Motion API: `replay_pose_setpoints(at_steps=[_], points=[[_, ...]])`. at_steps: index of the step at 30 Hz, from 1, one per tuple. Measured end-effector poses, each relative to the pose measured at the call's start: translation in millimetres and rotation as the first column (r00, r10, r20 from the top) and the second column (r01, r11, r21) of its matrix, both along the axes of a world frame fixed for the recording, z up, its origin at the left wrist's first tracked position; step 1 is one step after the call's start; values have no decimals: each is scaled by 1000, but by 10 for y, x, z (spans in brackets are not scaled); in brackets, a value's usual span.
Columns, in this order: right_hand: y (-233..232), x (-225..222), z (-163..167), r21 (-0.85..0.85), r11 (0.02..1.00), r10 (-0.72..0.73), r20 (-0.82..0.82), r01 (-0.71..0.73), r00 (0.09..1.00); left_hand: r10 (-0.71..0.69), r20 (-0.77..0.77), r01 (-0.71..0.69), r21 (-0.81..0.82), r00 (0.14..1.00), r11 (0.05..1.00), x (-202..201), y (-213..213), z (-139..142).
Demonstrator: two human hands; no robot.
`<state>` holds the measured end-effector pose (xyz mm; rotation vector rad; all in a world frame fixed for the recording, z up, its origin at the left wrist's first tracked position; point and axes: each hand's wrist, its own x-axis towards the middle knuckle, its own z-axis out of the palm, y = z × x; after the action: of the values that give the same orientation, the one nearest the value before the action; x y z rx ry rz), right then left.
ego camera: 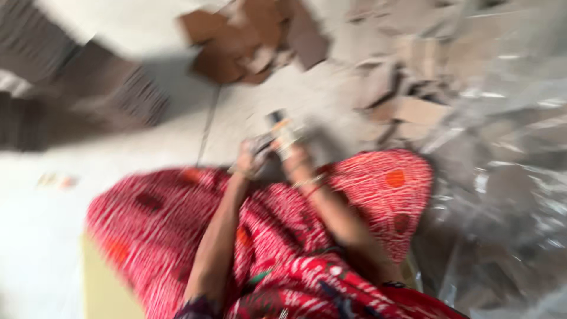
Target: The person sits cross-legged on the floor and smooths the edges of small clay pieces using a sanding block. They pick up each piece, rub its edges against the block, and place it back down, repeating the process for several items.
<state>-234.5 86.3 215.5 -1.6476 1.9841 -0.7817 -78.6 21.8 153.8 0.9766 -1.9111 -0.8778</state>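
Red patterned cloth covers the lap at bottom centre. Above it, left hand and right hand close together around a small blurred object, mid-frame; cardboard scraps lie beyond.
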Motion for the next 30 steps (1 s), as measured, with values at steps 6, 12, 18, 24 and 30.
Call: replay_pose_setpoints(at_steps=[6, 12, 18, 24, 30], points=[[-89, -672, -287, -423, 896, 3, -297, -135, 955, 169, -490, 96, 470, 855, 877, 114, -31, 126], [-41, -163, -67, -100, 994, -28, 161, 44, 987, 128, -357, 15, 372, 926, 928, 99, -55, 83], [-7, 174, 152, -557, 792, 183, -173, -249, 968, 38, -480, 169, 381, 876, 909, -4, -97, -121], [-21, 162, -48, -510, 776, 280, -247, -370, 928, 38, -92, -33, 58, 995, 998, -31, -135, -113], [-136, -13, -97, -325, 919, 191, -132, -224, 973, -53, -291, 42, -43, 955, 998, -21, -29, -60]])
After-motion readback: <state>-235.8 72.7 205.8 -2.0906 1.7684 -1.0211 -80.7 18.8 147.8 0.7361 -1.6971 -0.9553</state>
